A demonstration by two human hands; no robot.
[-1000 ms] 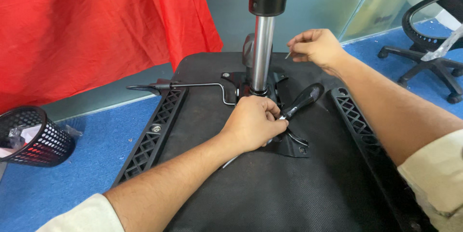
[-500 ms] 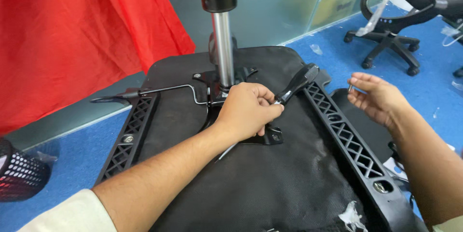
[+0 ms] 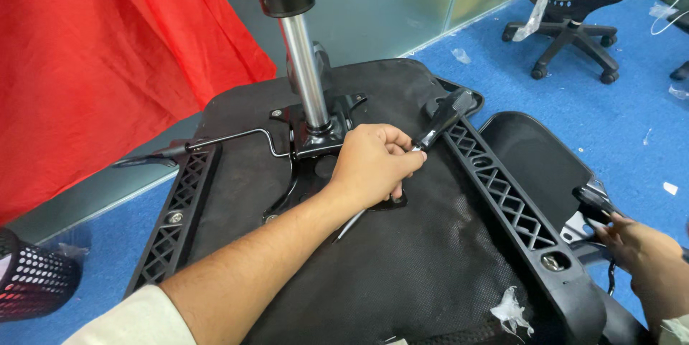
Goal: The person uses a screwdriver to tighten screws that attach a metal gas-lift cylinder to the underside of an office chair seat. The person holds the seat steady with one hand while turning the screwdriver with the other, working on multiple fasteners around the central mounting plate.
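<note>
Blue carpet (image 3: 631,123) floor, red cloth (image 3: 108,65) behind an upturned office chair seat (image 3: 402,266) with its gas cylinder (image 3: 305,79) standing up from the metal mechanism plate (image 3: 319,140). Left hand (image 3: 373,166) is closed around a black-handled screwdriver (image 3: 441,119) just right of the cylinder, shaft running under the palm. Right hand (image 3: 639,248) sits well right of the cylinder, seemingly pinching a small black part (image 3: 592,201); grip partly cropped. Risk: held one-handed, the screwdriver tip may slip and gouge the mesh.
</note>
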